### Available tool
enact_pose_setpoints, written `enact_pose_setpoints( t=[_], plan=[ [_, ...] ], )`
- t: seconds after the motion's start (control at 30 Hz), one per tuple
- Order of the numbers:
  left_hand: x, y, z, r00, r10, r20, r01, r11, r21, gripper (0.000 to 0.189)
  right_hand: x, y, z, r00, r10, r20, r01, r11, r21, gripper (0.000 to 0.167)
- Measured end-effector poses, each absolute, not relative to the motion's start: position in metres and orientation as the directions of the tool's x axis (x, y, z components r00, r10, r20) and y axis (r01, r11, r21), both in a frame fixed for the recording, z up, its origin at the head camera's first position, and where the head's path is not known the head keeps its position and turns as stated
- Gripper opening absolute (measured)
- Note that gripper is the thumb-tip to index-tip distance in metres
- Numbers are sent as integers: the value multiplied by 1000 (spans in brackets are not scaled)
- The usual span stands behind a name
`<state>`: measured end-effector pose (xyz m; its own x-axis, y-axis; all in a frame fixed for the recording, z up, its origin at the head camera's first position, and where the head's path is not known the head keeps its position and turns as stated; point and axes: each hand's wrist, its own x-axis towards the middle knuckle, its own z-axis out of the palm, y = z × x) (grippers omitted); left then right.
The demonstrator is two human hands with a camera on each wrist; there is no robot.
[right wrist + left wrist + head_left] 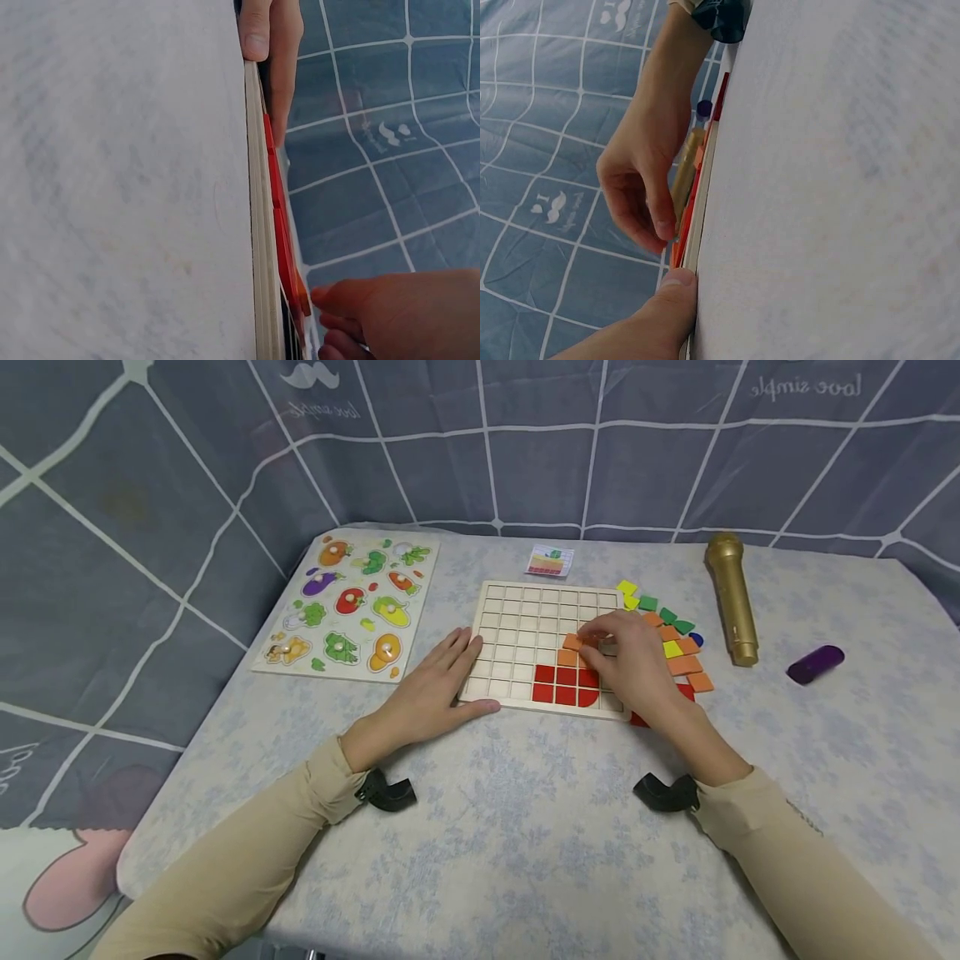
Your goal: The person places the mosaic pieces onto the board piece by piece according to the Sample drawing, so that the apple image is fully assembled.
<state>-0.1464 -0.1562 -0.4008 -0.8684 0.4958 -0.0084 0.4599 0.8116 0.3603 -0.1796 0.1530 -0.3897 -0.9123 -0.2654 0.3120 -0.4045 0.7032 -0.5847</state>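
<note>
A pale wooden grid board (513,631) lies on the table, with red tiles (566,685) in two rows at its lower right and orange tiles (567,657) just above them. My left hand (431,693) rests with straight fingers along the board's left edge, the thumb at its near left corner. Over the right part of the board, my right hand (637,664) pinches an orange tile between thumb and fingers, close to the grid; the fingers partly hide this tile. In the left wrist view the right hand (645,165) bends its fingertips down toward the tiles.
Loose orange, green, yellow, red and blue pieces (684,666) lie right of the board. A small picture card (550,561) is behind it. A vegetable puzzle board (352,610) lies left; a gold microphone (731,597) and a purple piece (815,665) lie right.
</note>
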Motion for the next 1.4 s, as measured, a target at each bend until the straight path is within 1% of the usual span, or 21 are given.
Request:
enact_pose_setpoints(
  t=[0.1, 0.3, 0.6, 0.8, 1.0, 1.13, 1.23, 1.4],
  plan=[
    [-147, -156, -401, -869, 494, -2, 460, 812, 360, 102, -178, 153, -390, -911, -262, 318, -407, 695, -593, 14],
    [-144, -155, -405, -867, 498, -13, 461, 812, 358, 102, -176, 153, -391, -892, -351, 285, -452, 706, -545, 11],
    [-143, -155, -405, -869, 495, 2, 461, 808, 367, 101, -177, 154, -386, -909, -339, 243, -417, 725, -548, 18],
    [-145, -155, -404, -870, 493, -5, 458, 812, 362, 101, -175, 159, -382, -898, -367, 242, -438, 709, -552, 19],
    [-146, -156, -403, -869, 495, -8, 460, 813, 356, 101, -166, 177, -375, -908, -350, 228, -418, 742, -524, 22],
    [-146, -155, -400, -868, 497, -7, 462, 813, 355, 101, -153, 195, -365, -921, -339, 189, -388, 771, -506, 26],
    [-145, -155, -400, -866, 500, -3, 467, 810, 355, 101, -143, 209, -362, -930, -321, 177, -366, 783, -503, 26],
    [-145, -154, -401, -867, 499, -2, 465, 809, 359, 101, -127, 230, -364, -916, -328, 233, -401, 797, -452, 25]
  ],
)
